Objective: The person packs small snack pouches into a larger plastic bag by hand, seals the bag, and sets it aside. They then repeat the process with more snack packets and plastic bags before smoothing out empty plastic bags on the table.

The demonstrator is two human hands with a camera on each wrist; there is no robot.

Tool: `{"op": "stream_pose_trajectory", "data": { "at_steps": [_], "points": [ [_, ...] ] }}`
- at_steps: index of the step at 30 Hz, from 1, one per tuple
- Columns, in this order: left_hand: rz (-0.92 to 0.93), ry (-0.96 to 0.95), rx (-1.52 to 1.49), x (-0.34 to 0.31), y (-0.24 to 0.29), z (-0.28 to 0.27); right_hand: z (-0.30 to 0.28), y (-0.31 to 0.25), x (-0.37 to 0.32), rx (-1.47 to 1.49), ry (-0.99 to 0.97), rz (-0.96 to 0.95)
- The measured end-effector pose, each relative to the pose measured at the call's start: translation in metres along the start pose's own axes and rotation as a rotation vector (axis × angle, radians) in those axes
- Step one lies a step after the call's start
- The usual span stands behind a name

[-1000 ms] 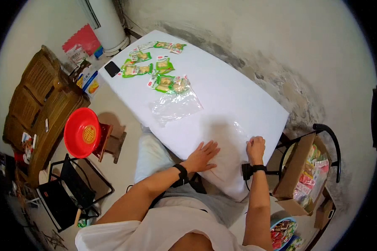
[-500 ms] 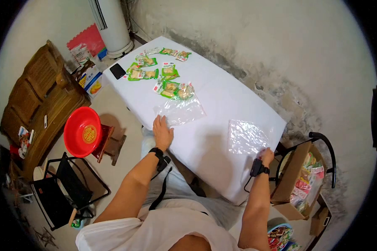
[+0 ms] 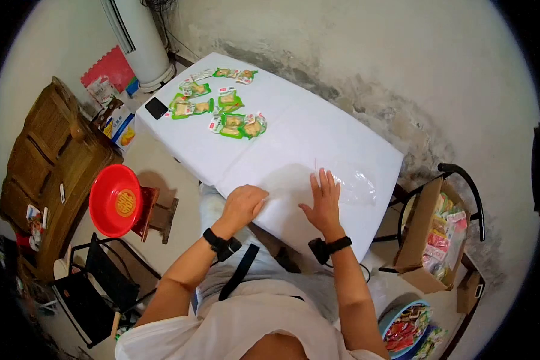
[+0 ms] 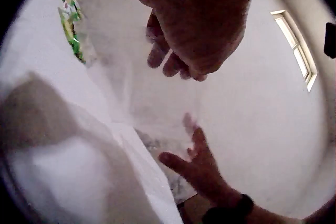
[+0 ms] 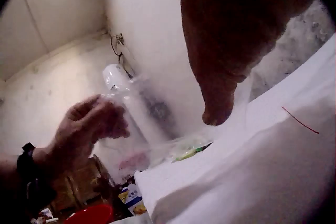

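My left hand [image 3: 243, 207], fingers curled, is over the near long edge of the white-covered table [image 3: 342, 126]. It pinches a clear plastic bag [image 5: 157, 103], which shows as a faint film between my hands in the right wrist view. Beyond it my right hand [image 3: 323, 203] has its fingers straight and spread, the thumb pointing towards the left hand. Another clear plastic bag [image 3: 361, 186] lies flat just right of the right fingers. Several green-and-clear snack packets [image 3: 237, 125] lie on the far left half of the table.
A black phone [image 3: 156, 108] lies at the far left corner. On the right stand a cardboard box [image 3: 415, 252] of packets and a blue basin [image 3: 385, 321]. A red basin [image 3: 105, 210] sits on a wooden stool at left, near a folding chair [image 3: 105, 264] and a wooden bench [image 3: 81, 168].
The left hand reached out to the clear bag beside the packets and drew it back towards the body. My right hand left the table's right end and moved inward, fingers now spread.
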State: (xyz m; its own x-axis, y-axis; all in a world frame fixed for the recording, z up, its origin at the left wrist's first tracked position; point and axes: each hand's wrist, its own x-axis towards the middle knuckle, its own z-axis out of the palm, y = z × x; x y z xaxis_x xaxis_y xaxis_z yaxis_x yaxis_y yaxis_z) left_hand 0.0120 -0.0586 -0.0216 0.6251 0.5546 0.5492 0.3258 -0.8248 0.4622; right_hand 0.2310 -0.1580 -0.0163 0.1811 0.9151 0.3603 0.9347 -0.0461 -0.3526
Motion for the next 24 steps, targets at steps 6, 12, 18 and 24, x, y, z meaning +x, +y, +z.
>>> {"op": "stream_pose_trajectory", "data": {
  "at_steps": [6,12,18,24],
  "points": [
    [-0.198,0.089,-0.123,0.042,-0.017,-0.045,0.001,0.003,-0.002,0.264,-0.222,0.025],
    [-0.368,0.426,-0.199,0.105,-0.029,-0.022,0.023,0.03,-0.025,1.021,-0.148,0.651],
    [0.039,-0.046,-0.093,0.013,-0.018,0.097,0.077,0.073,-0.069,0.412,-0.151,0.639],
    [-0.027,-0.472,0.213,-0.017,-0.011,0.116,0.034,0.051,-0.056,-0.01,-0.298,0.465]
  ]
}}
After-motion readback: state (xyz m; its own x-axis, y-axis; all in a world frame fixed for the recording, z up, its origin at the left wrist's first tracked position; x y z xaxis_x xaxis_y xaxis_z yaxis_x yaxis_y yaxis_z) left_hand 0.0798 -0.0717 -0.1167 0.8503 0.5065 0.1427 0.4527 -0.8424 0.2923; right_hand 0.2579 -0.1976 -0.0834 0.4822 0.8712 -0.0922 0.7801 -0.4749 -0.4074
